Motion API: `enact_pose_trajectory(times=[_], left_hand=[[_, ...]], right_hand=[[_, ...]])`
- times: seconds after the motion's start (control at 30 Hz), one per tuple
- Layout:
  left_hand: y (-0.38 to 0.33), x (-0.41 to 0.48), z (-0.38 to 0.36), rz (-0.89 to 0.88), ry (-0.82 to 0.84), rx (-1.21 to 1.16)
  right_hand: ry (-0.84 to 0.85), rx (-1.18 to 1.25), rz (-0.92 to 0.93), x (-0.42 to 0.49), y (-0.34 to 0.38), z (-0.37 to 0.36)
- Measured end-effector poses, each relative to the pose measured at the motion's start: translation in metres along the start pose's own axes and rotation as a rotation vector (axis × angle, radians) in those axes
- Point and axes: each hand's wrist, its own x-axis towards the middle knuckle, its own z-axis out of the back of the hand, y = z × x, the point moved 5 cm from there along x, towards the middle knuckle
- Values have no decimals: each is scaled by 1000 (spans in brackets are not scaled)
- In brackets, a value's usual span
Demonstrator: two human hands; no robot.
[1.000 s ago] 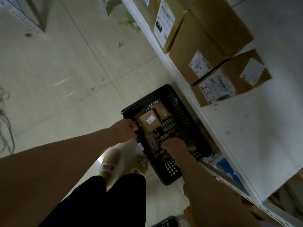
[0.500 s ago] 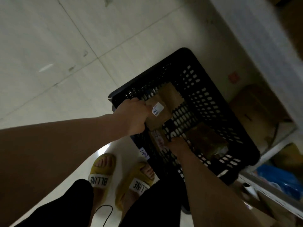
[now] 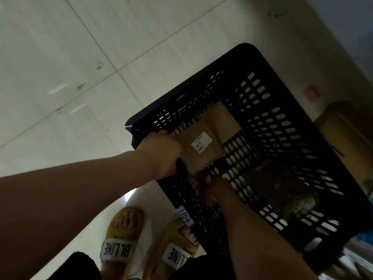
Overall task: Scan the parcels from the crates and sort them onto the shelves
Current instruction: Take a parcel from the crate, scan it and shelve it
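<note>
A black perforated crate (image 3: 252, 49) stands on the tiled floor in front of my feet. Inside it, my left hand (image 3: 161, 154) grips the near edge of a brown cardboard parcel (image 3: 210, 158) with a small white label. A second brown parcel (image 3: 221, 120) lies just behind it. At the crate's right end rests a dark wrapped parcel (image 3: 282, 186). My right hand (image 3: 215, 189) reaches down by the near wall, fingers curled on a small glossy wrapped parcel (image 3: 194, 182) that is mostly hidden.
A shelf unit runs along the right, with a cardboard box (image 3: 343, 130) low beside the crate and something blue (image 3: 363, 238) at the bottom right. My feet in yellow slippers (image 3: 119, 239) stand at the crate's near corner. Pale tiled floor (image 3: 60, 77) lies to the left.
My view has dropped closer to the crate and the upper shelf has left the frame. My left hand went from the crate's rim to the labelled parcel and took hold of it.
</note>
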Motion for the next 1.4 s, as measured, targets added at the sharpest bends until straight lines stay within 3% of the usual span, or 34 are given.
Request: enact_pose_trajectory(times=[0.1,0.27,0.4,0.53,0.67,0.77,0.9,1.13,1.27,1.4], left_hand=[[-4,-14,13,21,-13,-63],[-27,-65,39,29,78,-286],[-48,-114,81,151,180,-699],[-53,-158,131,236,238,-1079],[-63,-230,227,143,213,-1117],[-59,-278,289,63,22,-1071],[-53,-332,357,-50,-247,-834],[-81,-413,438,-250,-454,-687],[-98,-442,457,-263,-323,-806],[-122,-467,462,-276,18,-1299]], right_hand=[[-28,67,4,-25,-6,10],[-85,714,-42,-124,-14,51],[40,1026,-11,-239,6,70],[212,1305,179,-348,39,81],[302,1282,349,-452,70,100],[282,1289,406,-521,87,123],[246,1345,391,-606,101,159],[98,1338,406,-727,117,187],[-22,1338,456,-772,102,195],[-90,1267,619,-804,80,200]])
